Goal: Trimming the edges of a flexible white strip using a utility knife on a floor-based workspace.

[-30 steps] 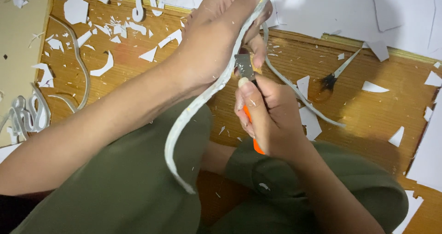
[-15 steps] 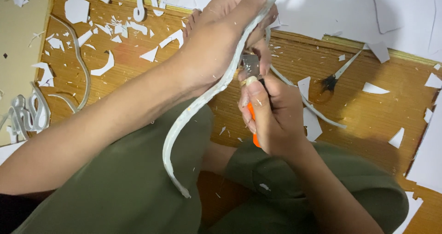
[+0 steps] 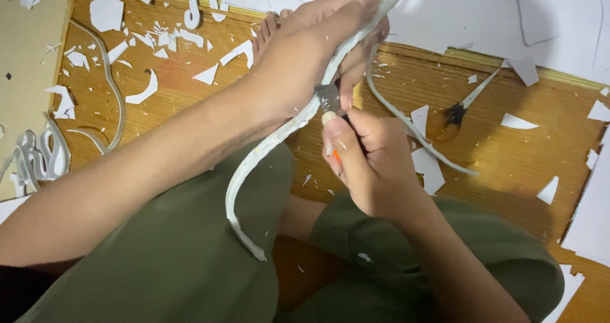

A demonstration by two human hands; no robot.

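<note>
Wooden flooring [image 3: 508,164] littered with white foam offcuts [image 3: 105,11] spreads beneath our crossed, olive-trousered legs [image 3: 178,247]. Our left hand [image 3: 305,62] reaches far across, fingers wrapped around a long curved white foam strip [image 3: 254,164] that droops down over our left knee. Our right hand [image 3: 368,164], nearer, is clenched on an orange-handled craft knife [image 3: 332,110], its blade end touching the strip just below the left hand.

A woven mat [image 3: 508,164] covered the floor. White scraps [image 3: 152,40] were scattered thick across its far left, thinner on the right. Scissors [image 3: 467,103] lay right of centre, just beside a long thin strip [image 3: 406,119]. A curved strip [image 3: 111,91] ran down the left, near stacked cut-outs [image 3: 35,158]. White sheets [image 3: 483,11] lay along the far edge.
</note>
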